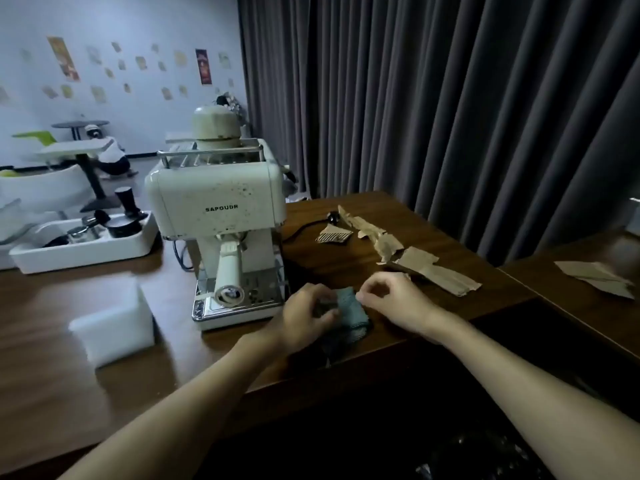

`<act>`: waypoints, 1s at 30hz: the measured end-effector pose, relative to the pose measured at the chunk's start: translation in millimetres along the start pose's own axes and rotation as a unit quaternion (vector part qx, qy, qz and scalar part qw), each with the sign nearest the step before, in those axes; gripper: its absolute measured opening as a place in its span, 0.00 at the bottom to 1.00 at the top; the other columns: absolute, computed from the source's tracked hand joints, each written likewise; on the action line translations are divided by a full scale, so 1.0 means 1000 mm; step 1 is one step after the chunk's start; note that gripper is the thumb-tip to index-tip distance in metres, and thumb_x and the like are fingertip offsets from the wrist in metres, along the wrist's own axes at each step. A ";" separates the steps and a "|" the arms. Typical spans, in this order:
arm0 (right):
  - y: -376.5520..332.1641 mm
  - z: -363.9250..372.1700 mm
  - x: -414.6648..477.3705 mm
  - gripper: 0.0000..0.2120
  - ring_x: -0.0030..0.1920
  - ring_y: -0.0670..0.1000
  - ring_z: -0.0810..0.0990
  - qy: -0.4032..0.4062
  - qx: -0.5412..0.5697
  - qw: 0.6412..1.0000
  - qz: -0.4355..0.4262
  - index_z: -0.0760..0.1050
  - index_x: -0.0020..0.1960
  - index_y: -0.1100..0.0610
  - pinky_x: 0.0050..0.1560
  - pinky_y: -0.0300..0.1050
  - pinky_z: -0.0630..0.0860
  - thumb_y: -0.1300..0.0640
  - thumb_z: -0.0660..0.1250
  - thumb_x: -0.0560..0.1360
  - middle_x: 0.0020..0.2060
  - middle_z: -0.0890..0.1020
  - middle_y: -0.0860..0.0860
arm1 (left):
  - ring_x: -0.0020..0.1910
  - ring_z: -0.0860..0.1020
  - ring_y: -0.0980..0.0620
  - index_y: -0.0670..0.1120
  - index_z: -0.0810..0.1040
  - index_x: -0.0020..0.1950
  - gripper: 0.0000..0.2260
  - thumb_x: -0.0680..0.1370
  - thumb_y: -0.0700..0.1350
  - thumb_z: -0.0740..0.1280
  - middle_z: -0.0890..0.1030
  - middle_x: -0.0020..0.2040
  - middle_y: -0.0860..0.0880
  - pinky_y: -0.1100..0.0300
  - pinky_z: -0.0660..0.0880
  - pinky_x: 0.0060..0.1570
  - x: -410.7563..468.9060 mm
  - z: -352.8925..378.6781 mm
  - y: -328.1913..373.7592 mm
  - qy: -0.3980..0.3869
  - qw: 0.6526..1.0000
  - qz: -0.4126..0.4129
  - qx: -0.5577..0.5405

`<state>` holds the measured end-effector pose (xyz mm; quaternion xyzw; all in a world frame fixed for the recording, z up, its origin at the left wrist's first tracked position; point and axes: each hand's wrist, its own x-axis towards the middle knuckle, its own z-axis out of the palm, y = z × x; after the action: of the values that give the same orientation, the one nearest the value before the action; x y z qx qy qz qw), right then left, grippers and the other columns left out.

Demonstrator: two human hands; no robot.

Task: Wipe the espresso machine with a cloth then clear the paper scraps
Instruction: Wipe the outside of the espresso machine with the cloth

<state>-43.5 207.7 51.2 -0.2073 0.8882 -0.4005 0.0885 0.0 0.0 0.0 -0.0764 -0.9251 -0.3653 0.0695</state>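
Standing at centre frame: espresso machine [216,216], cream, glossy, boxy, its front and portafilter handle pointing toward the lower edge.
Paper scraps [398,249]: torn brown pieces lying in a strip running diagonally, centre right, on the wooden table [52,358].
Cloth [349,308]: teal, knitted, folded, lying lower centre, just right of the machine's base.
Left hand [304,318]: fingers curling onto the cloth.
Right hand [394,303]: fingertips pinching the cloth's upper edge.

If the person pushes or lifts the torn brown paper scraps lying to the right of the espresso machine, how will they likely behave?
The torn brown paper scraps look thin and creased, so they would probably flop and bend rather than stay stiff. They appear very light, likely to slide easily on the smooth dark wooden table and scatter if swept fast. Being several separate pieces, one grab probably won't gather all.
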 end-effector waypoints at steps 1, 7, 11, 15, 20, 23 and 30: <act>-0.002 0.002 0.001 0.08 0.50 0.40 0.73 -0.017 -0.030 0.999 -0.009 0.80 0.52 0.50 0.52 0.22 0.65 0.47 0.69 0.76 0.45 0.78 0.38 | 0.56 0.76 0.53 0.49 0.78 0.60 0.11 0.78 0.47 0.70 0.75 0.56 0.52 0.63 0.72 0.55 0.000 0.002 -0.004 0.005 1.000 0.017 0.019; 0.006 0.016 0.022 0.27 0.70 0.48 0.69 -0.056 -0.152 0.986 -0.041 0.67 0.72 0.48 0.66 0.42 0.63 0.46 0.69 0.75 0.69 0.73 0.46 | 0.62 0.76 0.52 0.45 0.76 0.67 0.21 0.76 0.47 0.74 0.76 0.64 0.48 0.61 0.72 0.62 0.000 0.009 -0.017 0.016 0.996 0.045 0.076; 0.012 0.023 0.028 0.34 0.71 0.56 0.64 -0.070 -0.221 0.972 -0.028 0.57 0.77 0.43 0.66 0.50 0.58 0.41 0.67 0.75 0.69 0.72 0.50 | 0.61 0.76 0.49 0.43 0.76 0.67 0.23 0.73 0.45 0.76 0.78 0.62 0.46 0.56 0.74 0.61 -0.003 0.015 -0.019 0.042 0.997 0.040 0.059; 0.020 0.027 0.040 0.45 0.68 0.54 0.67 -0.061 -0.214 0.975 -0.019 0.49 0.77 0.45 0.63 0.52 0.57 0.40 0.72 0.70 0.63 0.76 0.48 | 0.58 0.76 0.50 0.42 0.77 0.65 0.22 0.73 0.44 0.76 0.78 0.60 0.46 0.57 0.74 0.59 -0.006 0.019 -0.018 0.058 0.996 0.039 0.048; 0.025 0.028 0.046 0.43 0.54 0.48 0.75 -0.055 -0.138 0.989 -0.008 0.56 0.76 0.54 0.62 0.48 0.61 0.48 0.75 0.69 0.45 0.78 0.44 | 0.56 0.76 0.53 0.45 0.76 0.64 0.21 0.73 0.46 0.76 0.76 0.57 0.52 0.64 0.74 0.55 -0.007 0.017 -0.010 0.050 0.998 0.029 0.035; 0.024 0.019 0.045 0.27 0.45 0.45 0.77 -0.041 -0.073 0.996 -0.039 0.72 0.68 0.55 0.55 0.46 0.75 0.59 0.74 0.70 0.41 0.78 0.44 | 0.57 0.75 0.56 0.47 0.75 0.66 0.21 0.75 0.49 0.75 0.72 0.58 0.55 0.70 0.72 0.53 -0.003 0.014 0.001 0.045 0.999 0.010 0.020; 0.010 -0.045 0.024 0.22 0.53 0.57 0.81 -0.085 0.067 0.987 -0.119 0.77 0.62 0.54 0.55 0.51 0.79 0.70 0.71 0.71 0.48 0.77 0.54 | 0.69 0.70 0.56 0.48 0.63 0.78 0.32 0.77 0.48 0.72 0.71 0.71 0.51 0.57 0.72 0.68 0.015 -0.007 0.055 0.033 0.996 -0.026 -0.076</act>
<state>-82.8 233.6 73.9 -0.3389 0.8175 -0.4473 0.1293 -4.1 36.3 44.0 -0.0454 -0.8936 -0.4384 0.0845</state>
